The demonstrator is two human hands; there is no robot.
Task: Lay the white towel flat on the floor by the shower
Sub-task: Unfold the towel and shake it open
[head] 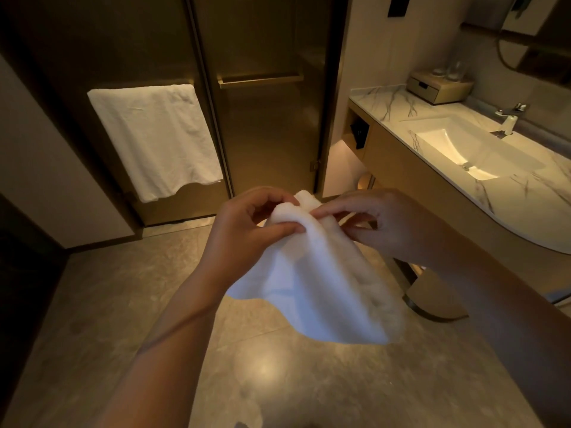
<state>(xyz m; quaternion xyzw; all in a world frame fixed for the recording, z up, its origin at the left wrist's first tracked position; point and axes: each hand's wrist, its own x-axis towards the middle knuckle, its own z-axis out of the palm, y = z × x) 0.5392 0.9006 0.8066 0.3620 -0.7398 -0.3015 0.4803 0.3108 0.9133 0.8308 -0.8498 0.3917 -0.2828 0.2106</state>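
Two bare forearms reach out from the bottom of the view, and between them the white towel (312, 282) hangs in the air, well above the floor (117, 319). It is bunched and folded over itself, gathered at the top and draping down and toward the right. The left hand (244, 230) pinches the top edge, thumb below and fingers (278, 197) curled over the cloth. The right hand (380, 223) meets it just beside, its fingers (327, 211) narrowed onto the same gathered edge. Both hands sit close together, so the towel has no spread yet. The shower door (262, 118) stands ahead, with bare floor in front of it, beyond and below the hands. A second towel (154, 137) hangs on the left door panel. The next move likely needs the hands drawn apart along the top edge, then lowered forward.
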